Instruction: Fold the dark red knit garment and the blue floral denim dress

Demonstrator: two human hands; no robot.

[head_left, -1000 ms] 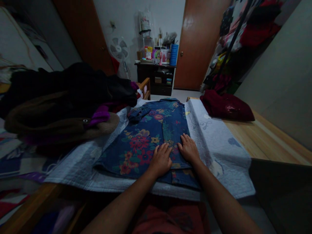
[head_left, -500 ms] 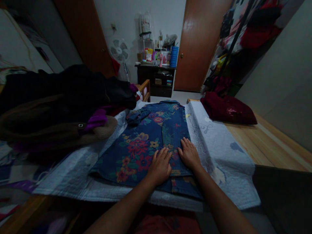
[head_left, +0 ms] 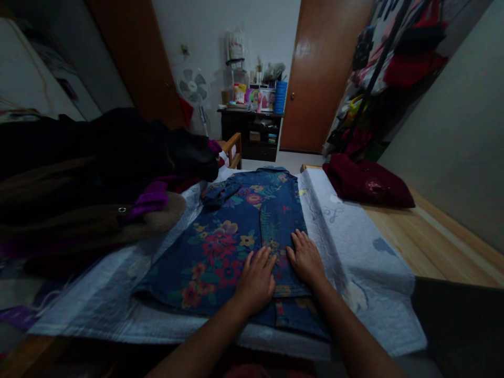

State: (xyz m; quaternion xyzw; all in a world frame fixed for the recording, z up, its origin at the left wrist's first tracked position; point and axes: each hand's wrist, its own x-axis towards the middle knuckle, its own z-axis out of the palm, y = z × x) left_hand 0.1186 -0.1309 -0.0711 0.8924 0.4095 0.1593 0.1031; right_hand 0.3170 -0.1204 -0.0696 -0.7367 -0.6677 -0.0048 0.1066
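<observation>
A dark blue floral shirt (head_left: 220,247) lies spread on a pale quilted cloth (head_left: 342,247), its collar toward the far end. One sleeve is bunched at the upper left, and the right side is folded inward over the front. My left hand (head_left: 256,278) rests flat on the lower middle of the shirt, fingers stretched out. Beside it, my right hand (head_left: 306,257) lies flat near the shirt's right edge, fingers slightly spread. Both palms press on the fabric and grip nothing.
A heap of dark clothes (head_left: 98,157) sits at the left. To the right, a folded maroon garment (head_left: 370,181) lies on a wooden surface (head_left: 394,231). Farther back are a wooden chair (head_left: 236,144), a white fan (head_left: 194,86) and a black cabinet (head_left: 232,131).
The view has tilted slightly upward, so the scene sits a little lower. Both hands stay in nearly the same place on the shirt.
</observation>
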